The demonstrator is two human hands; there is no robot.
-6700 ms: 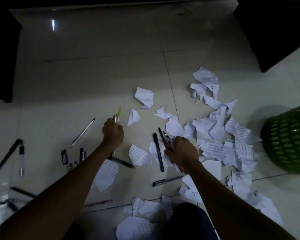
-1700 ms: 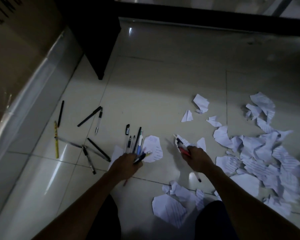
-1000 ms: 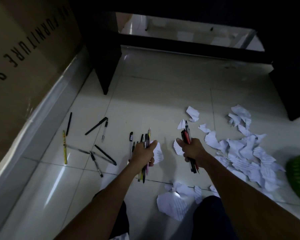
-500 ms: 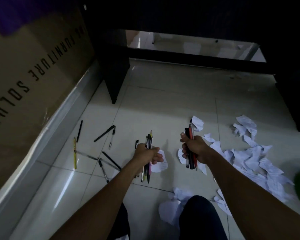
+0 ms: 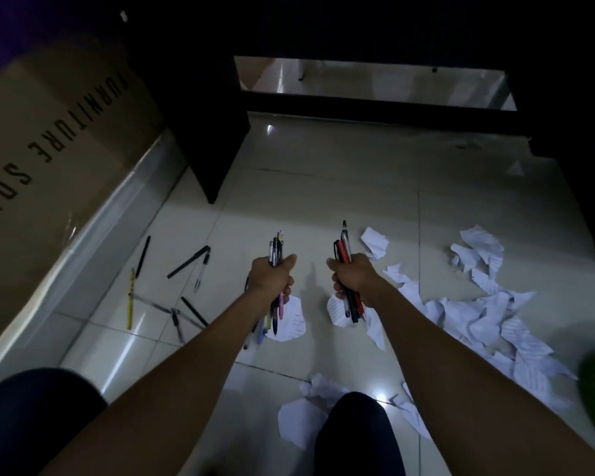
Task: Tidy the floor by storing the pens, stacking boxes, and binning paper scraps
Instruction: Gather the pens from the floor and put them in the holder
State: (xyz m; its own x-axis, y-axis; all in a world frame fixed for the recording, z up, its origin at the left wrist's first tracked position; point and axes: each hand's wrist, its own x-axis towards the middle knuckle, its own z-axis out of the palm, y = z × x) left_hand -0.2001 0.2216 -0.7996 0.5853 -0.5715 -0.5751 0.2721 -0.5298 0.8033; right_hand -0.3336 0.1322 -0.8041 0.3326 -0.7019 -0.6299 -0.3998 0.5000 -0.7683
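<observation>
- Fingers (image 5: 288, 291) of your left hand (image 5: 272, 278) clamp one upright pen bundle (image 5: 276, 247); your right hand (image 5: 352, 278) clamps a second pen bundle (image 5: 344, 249).
- Outward to your left, loose pens (image 5: 188, 262) lie on the floor (image 5: 323, 187), axes scattered, nearer the left hand.
- Both hands look full: stow first.

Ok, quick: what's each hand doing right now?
Left hand: gripping a bunch of mixed pens.
Right hand: gripping a bunch of black and red pens.
</observation>
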